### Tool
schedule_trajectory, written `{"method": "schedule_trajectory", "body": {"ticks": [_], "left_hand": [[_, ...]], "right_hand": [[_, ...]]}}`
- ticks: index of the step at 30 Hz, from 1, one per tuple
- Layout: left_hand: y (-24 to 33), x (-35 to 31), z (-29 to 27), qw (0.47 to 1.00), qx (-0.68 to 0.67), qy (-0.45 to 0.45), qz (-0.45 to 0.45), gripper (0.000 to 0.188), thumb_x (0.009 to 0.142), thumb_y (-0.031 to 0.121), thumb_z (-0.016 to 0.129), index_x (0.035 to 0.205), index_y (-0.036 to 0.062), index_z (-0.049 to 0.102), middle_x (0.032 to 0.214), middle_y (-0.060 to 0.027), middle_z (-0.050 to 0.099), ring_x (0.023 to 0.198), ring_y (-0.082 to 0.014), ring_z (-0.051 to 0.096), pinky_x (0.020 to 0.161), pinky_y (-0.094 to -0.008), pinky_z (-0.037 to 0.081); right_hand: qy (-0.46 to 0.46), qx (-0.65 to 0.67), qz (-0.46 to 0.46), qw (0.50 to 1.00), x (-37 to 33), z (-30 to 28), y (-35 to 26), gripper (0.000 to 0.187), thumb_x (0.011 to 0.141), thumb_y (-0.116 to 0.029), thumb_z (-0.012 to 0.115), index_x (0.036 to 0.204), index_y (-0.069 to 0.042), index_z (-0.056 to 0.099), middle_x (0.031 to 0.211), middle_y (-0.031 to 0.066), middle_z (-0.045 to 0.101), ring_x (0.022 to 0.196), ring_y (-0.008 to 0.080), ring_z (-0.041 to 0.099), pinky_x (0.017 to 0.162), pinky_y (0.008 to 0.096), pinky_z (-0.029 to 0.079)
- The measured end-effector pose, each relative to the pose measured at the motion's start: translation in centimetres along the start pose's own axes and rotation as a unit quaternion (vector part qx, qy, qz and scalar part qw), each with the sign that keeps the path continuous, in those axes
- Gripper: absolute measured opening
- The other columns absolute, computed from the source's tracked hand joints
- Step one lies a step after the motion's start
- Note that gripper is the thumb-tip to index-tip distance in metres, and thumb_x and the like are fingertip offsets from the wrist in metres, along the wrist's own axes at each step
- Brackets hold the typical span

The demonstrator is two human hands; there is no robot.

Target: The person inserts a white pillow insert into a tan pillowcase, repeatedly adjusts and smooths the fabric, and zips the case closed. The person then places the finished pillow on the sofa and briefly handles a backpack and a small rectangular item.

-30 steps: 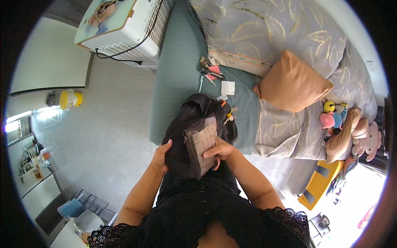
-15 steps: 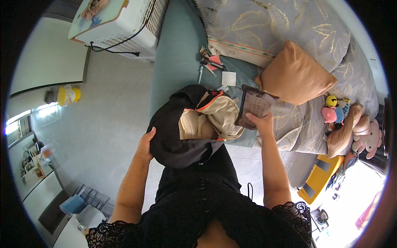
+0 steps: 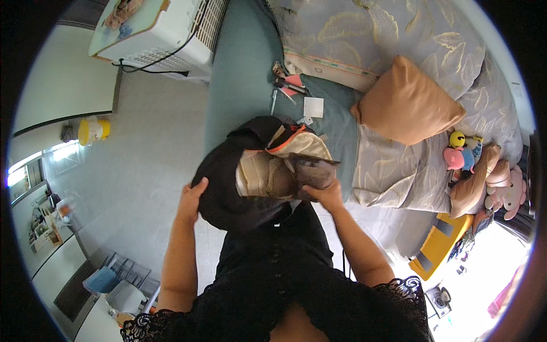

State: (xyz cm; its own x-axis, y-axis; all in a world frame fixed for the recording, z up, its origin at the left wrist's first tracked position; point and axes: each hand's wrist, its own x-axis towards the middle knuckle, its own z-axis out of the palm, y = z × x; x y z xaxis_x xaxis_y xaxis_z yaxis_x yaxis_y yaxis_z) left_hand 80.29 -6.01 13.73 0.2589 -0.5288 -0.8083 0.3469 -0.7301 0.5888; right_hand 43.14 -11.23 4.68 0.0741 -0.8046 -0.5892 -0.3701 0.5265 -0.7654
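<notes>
A black backpack (image 3: 219, 185) with a beige lining and an orange-edged zip lies unzipped at the edge of the bed, against my lap. My left hand (image 3: 194, 199) grips its left side, thumb on top of the fabric. In my right hand (image 3: 326, 195) is a dark, see-through mesh pouch (image 3: 313, 172), held at its near right side and partly inside the bag's mouth. What the pouch contains is too blurred to make out. Past the bag lie a white square card (image 3: 313, 107), a pink paper (image 3: 293, 84) and a black stick-like item (image 3: 290, 86).
A tan cushion (image 3: 407, 102) rests on the grey leaf-patterned bedding (image 3: 387, 176). Soft toys (image 3: 456, 149) sit at the right. A white slatted cabinet (image 3: 154, 43) with a black cable stands far left. A yellow box (image 3: 441, 248) is on the right.
My right hand has brought the mesh pouch leftward and nearer, from beside the backpack into its opening. My left hand and the bag's left side have shifted slightly left.
</notes>
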Motion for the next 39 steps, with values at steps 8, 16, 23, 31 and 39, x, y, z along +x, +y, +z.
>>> {"method": "schedule_trajectory", "body": {"ticks": [8,16,23,31,39], "left_hand": [[0.1,2.4,3.9,0.691,0.511,0.157,0.486,0.058,0.086,0.030,0.068,0.133,0.0013,0.047,0.123,-0.0227,0.054,0.117,-0.0344,0.051,0.103,-0.0422,0.038],[-7.5,10.1,13.6,0.968,-0.039,-0.171,-0.177,0.097,0.077,0.062,0.069,0.143,-0.0010,0.034,0.138,-0.0182,0.047,0.122,-0.0269,0.049,0.100,-0.0392,0.042],[-6.8,12.8,15.3,0.901,0.129,-0.377,-0.171,0.107,0.074,0.054,0.072,0.148,-0.0009,0.017,0.142,-0.0198,0.037,0.127,-0.0329,0.042,0.102,-0.0425,0.039],[-11.4,9.6,16.3,0.917,0.394,-0.063,-0.007,0.106,0.077,0.034,0.074,0.150,0.0000,0.005,0.149,-0.0261,0.020,0.136,-0.0408,0.029,0.107,-0.0495,0.035],[-12.2,7.3,11.3,0.832,0.530,-0.039,0.159,0.056,0.080,0.010,0.061,0.134,0.0026,0.047,0.129,-0.0283,0.052,0.113,-0.0385,0.057,0.092,-0.0464,0.048]], "right_hand": [[-0.114,0.291,0.166,0.935,4.2,-5.2,2.8,0.046,0.068,-0.001,0.078,0.111,0.000,0.063,0.104,0.0111,0.069,0.093,0.0254,0.067,0.085,0.0407,0.053],[-0.325,0.326,0.142,0.876,-2.4,4.9,-2.2,0.066,0.067,0.001,0.079,0.128,-0.001,0.052,0.119,0.0103,0.061,0.114,0.0259,0.056,0.099,0.0406,0.044],[-0.378,0.356,0.145,0.842,-2.1,7.9,-3.1,0.070,0.063,0.002,0.080,0.127,-0.002,0.053,0.119,0.0092,0.063,0.112,0.0244,0.058,0.101,0.0392,0.042],[-0.297,0.353,0.144,0.876,-1.8,3.9,-1.4,0.067,0.064,0.002,0.076,0.126,-0.001,0.052,0.115,0.0099,0.063,0.108,0.0274,0.059,0.096,0.0401,0.046],[-0.044,0.415,0.133,0.899,0.6,-0.1,2.2,0.056,0.070,-0.006,0.072,0.124,-0.003,0.054,0.114,0.0109,0.063,0.104,0.0295,0.061,0.092,0.0439,0.049]]}}
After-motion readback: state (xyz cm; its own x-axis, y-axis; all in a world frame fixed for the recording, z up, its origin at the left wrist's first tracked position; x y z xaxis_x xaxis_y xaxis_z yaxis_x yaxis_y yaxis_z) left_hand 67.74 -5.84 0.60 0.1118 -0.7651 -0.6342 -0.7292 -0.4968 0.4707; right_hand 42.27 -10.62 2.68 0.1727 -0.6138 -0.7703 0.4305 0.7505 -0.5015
